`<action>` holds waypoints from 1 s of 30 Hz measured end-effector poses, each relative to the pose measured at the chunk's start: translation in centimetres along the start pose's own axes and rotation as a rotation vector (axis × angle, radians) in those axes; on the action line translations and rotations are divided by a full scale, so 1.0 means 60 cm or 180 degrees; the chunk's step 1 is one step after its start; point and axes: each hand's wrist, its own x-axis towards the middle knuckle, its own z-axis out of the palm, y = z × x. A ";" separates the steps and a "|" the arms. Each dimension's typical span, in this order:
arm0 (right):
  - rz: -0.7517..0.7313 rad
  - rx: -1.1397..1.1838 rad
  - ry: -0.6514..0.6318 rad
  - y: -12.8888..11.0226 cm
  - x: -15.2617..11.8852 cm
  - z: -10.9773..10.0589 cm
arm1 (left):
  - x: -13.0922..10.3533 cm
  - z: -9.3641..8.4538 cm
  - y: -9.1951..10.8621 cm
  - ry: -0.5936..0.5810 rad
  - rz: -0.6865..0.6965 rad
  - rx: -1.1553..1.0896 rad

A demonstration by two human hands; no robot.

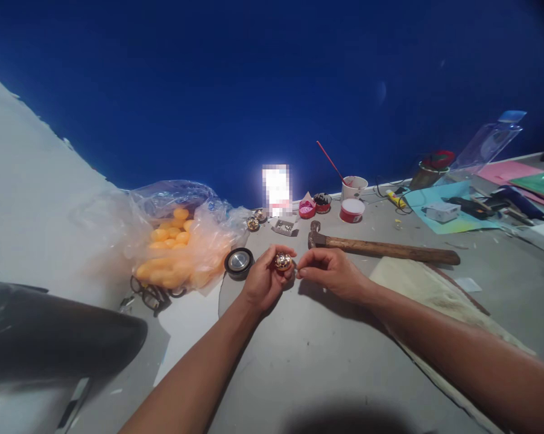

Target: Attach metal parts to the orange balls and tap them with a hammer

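Observation:
A shiny gold-coloured ball [283, 261] rests in my left hand [263, 282], whose fingers are wrapped around it. Close to the ball's right side, my right hand [333, 272] has its thumb and forefinger pinched together; what sits between those fingertips is too small to make out. Left of my hands lies a round black holder with a silver disc [239, 261]. Just beyond them are more gold-coloured balls [253, 223] and a small open box [284, 226] with tiny shiny pieces in it.
A hammer [385, 248] lies to the right, behind a folded pale cloth [417, 289]. At left stands a clear plastic bag [172, 190] of orange balls, with glasses [151, 297] before it. Tubs [352, 210], a paper cup [354, 185] and a bottle [489, 141] line the blue wall.

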 end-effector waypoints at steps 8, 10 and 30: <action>0.0205 0.0204 -0.0025 0.006 0.006 -0.010 | -0.004 0.009 0.007 -0.0069 0.0256 0.0069; 0.0211 0.0247 -0.0026 0.008 0.007 -0.009 | -0.004 0.011 0.007 -0.0036 0.0269 0.0199; 0.0248 0.0411 0.0124 0.003 0.013 -0.023 | -0.009 0.013 0.002 -0.0077 0.0226 0.0492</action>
